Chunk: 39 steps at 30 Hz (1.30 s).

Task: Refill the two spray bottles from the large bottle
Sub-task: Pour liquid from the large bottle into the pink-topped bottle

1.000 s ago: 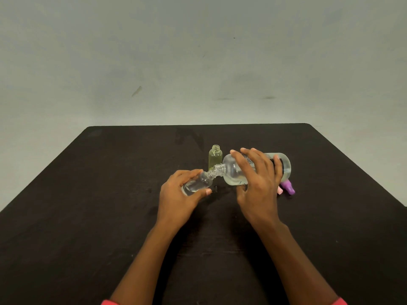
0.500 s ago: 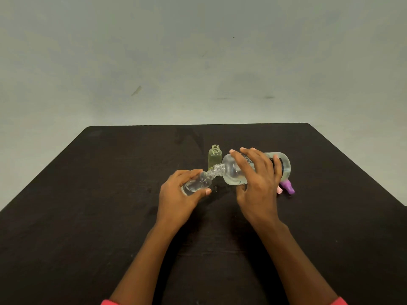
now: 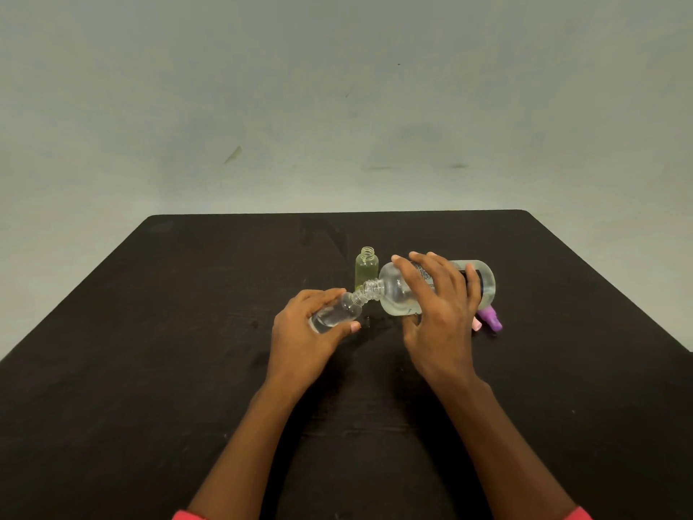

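Tilting mouth to mouth, the large bottle (image 3: 395, 299) sits in the right hand's (image 3: 438, 317) curled fingers; the left hand (image 3: 303, 337) grips the small clear bottle (image 3: 336, 315).

Print on large bottle (image 3: 394, 299) (blurred) is illegible.

You wear a top with pink-red sleeves, and only a thin strip of each shows at the bottom edge: the left sleeve (image 3: 185, 515) as a small curved sliver, the right sleeve (image 3: 579, 514) as a slightly wider band of the same plain colour. Below the sleeves your forearms (image 3: 240, 437) are bare down their whole visible length. Your left hand (image 3: 303, 332) and right hand (image 3: 438, 313) are bare as well.
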Tool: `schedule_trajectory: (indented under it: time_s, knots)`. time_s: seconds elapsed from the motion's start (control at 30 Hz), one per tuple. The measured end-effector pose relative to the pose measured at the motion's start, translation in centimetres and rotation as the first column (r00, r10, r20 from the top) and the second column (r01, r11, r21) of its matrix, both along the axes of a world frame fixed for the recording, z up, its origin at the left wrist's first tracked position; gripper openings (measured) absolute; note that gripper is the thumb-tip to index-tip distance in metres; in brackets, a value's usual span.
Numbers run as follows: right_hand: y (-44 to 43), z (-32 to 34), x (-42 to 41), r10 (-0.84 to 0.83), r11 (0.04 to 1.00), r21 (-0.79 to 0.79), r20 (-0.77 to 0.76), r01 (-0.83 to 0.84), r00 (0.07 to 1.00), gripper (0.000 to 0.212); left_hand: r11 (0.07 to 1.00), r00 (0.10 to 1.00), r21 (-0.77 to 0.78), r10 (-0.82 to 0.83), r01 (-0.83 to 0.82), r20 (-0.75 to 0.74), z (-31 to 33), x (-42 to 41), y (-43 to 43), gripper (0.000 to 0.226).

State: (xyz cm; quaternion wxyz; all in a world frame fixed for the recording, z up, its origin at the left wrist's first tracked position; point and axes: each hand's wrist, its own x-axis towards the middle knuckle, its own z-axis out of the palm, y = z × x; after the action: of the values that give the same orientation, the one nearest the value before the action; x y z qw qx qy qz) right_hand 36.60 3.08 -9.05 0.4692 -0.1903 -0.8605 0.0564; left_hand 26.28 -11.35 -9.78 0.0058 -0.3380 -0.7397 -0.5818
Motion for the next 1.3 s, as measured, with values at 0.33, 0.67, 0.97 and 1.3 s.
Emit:
schedule_trajectory:
  time_s: [0.33, 0.67, 0.97, 1.3]
  knots:
    - [0.04, -0.06, -0.03, -0.004, 1.0, 0.006, 0.0, 0.004, 1.0, 0.089, 1.0, 1.0, 0.002, -0.001, 0.001, 0.004, 0.19, 0.09, 0.0, 0.047]
    - [0.01, 0.01, 0.0, -0.003, 1.0, 0.003, 0.004, 0.003, 1.0, 0.092, 1.0, 1.0, 0.011, 0.003, -0.002, -0.003, 0.14, 0.05, 0.02, 0.047]
    - [-0.04, 0.07, 0.05, -0.004, 1.0, -0.002, 0.011, 0.004, 1.0, 0.088, 1.0, 1.0, 0.009, 0.004, -0.004, -0.004, 0.13, 0.06, -0.01, 0.047]
    - [-0.1, 0.08, 0.02, 0.001, 1.0, -0.01, 0.02, -0.001, 1.0, 0.092, 1.0, 1.0, -0.002, 0.008, -0.008, -0.007, 0.15, 0.04, -0.02, 0.047]
